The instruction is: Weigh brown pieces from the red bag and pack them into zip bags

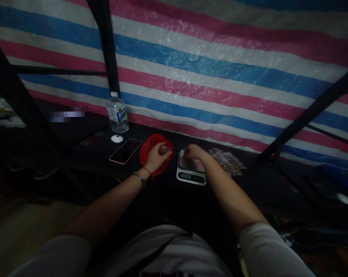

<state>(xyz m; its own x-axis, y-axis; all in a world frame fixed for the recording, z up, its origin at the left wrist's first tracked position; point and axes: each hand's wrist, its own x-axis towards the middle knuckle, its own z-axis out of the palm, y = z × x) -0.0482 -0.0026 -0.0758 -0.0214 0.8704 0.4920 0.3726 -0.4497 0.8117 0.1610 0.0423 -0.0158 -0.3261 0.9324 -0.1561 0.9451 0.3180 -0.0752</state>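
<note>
My left hand is over an open red plastic bag, its fingers curled around a small clear cup-like container. What the bag holds is hidden by the hand. To the right, my right hand is closed above the plate of a white digital kitchen scale. Its fingertips are bent down and inward, and whatever they may pinch cannot be made out. The scale's display faces me, too dim to read. Right of the scale lie several small clear bags of brownish bits.
A dark phone lies left of the red bag, beside a white mouse-like object. Behind them stands a large clear plastic bottle. Black frame posts flank the black table, with striped plastic sheeting behind.
</note>
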